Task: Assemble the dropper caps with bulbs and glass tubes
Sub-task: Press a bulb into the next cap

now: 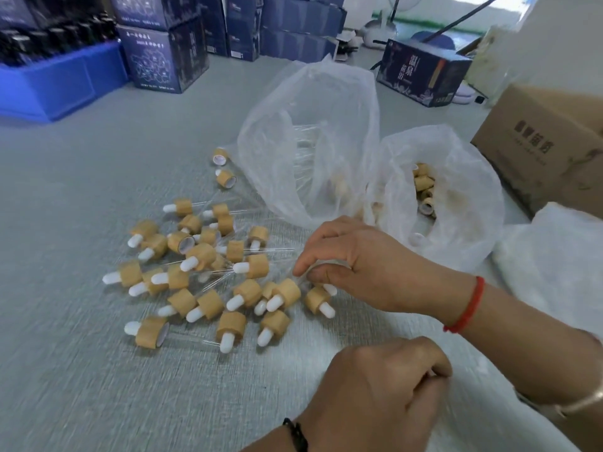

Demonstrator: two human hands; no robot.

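Far left of the pile of assembled droppers (208, 275), a blue plastic bin (58, 83) of dark bottles is seen, with dark printed cartons (163, 57) stacked beside it; neither blocks the work. The pile itself, tan wood-look caps with white rubber bulbs and thin clear glass tubes, is spread loosely on the grey table (81, 177), probably so that finished pieces are kept apart from unfinished stock. Right of the pile, the right hand (359, 265) is lowered with thumb and fingers pinched on what looks like a clear glass tube; blur leaves this uncertain. Below and right of the pile, the left hand (381, 386) is curled tightly; whether anything is held cannot be told. Behind the pile's right edge, 2 translucent plastic bags are propped open for easy reaching: the tube bag (310, 132) and the cap bag (456, 197). Further right, a brown cardboard box (548, 141) is placed, crowding the bags.
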